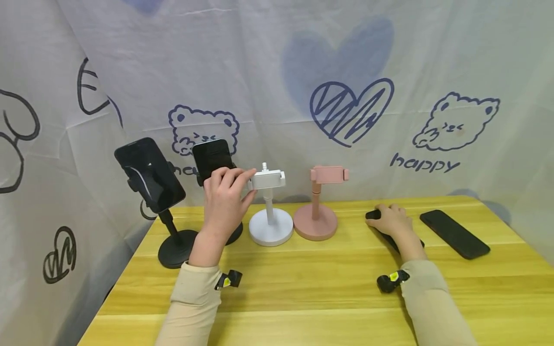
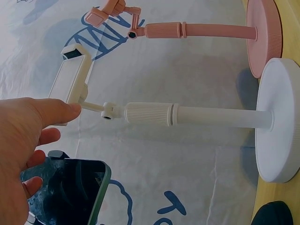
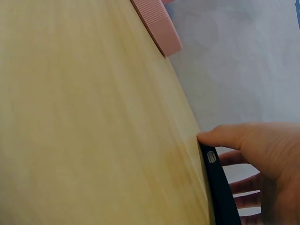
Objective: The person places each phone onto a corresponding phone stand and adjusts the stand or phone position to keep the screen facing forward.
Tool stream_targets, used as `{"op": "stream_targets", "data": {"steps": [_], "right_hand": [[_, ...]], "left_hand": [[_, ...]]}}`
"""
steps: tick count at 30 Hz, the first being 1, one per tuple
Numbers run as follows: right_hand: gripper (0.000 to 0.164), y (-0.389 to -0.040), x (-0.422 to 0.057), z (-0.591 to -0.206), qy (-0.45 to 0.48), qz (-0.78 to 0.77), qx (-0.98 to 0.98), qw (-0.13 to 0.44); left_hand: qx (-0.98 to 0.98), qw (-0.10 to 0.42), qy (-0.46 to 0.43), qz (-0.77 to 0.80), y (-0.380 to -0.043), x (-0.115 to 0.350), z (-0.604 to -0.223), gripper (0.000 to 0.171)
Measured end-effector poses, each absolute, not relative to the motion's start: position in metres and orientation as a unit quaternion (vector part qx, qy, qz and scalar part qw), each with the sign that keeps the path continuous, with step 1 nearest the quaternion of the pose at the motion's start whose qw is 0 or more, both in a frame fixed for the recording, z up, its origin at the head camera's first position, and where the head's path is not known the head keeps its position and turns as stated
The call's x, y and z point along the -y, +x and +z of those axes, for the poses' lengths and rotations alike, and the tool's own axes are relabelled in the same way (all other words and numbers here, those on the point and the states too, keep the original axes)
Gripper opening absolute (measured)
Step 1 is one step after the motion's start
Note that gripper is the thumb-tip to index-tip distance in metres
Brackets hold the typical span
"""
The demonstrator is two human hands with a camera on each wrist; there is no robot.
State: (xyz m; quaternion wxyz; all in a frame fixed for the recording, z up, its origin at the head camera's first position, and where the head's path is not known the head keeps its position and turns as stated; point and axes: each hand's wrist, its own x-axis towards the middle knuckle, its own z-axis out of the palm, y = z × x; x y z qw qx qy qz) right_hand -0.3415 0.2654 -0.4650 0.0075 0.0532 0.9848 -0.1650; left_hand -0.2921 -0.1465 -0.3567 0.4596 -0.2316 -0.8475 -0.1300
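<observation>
White stand [image 1: 269,209] first: it is upright on the table [image 1: 320,298], its clamp [image 1: 267,180] pinched between the thumb and fingers of my left hand [image 1: 225,202]. My right hand [image 1: 394,223] grips a flat phone [image 3: 221,192] by its edges, low at the table's far side, right of the pink stand [image 1: 316,211]. I judge that a hard sideways pull could tip the white stand, since I hold it high above its foot, and that it could then bump the pink one just beside it. My left knuckles are near the upright phone [image 1: 212,157], so a careless swing might knock it askew. The flat phone could slip if my right fingers lose its thin edge. Counting outward: one white stand, one pink, two black stands [image 1: 176,250] [image 1: 235,234], the second partly hidden by my arm; four phones, namely the gripped one, the upright one, a leaning phone [image 1: 150,175] and a spare phone [image 1: 454,234]; two wrist cameras [image 1: 229,278] [image 1: 392,281]; one table.
</observation>
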Motion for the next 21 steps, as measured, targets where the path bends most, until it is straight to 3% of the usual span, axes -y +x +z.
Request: {"op": "stream_targets", "data": {"steps": [21], "right_hand": [[0.071, -0.3415, -0.2675, -0.4649, 0.064, -0.153, -0.986, 0.004]], "left_hand": [[0.849, 0.457, -0.230, -0.135, -0.2920, 0.1457, -0.3569, 0.044]]}}
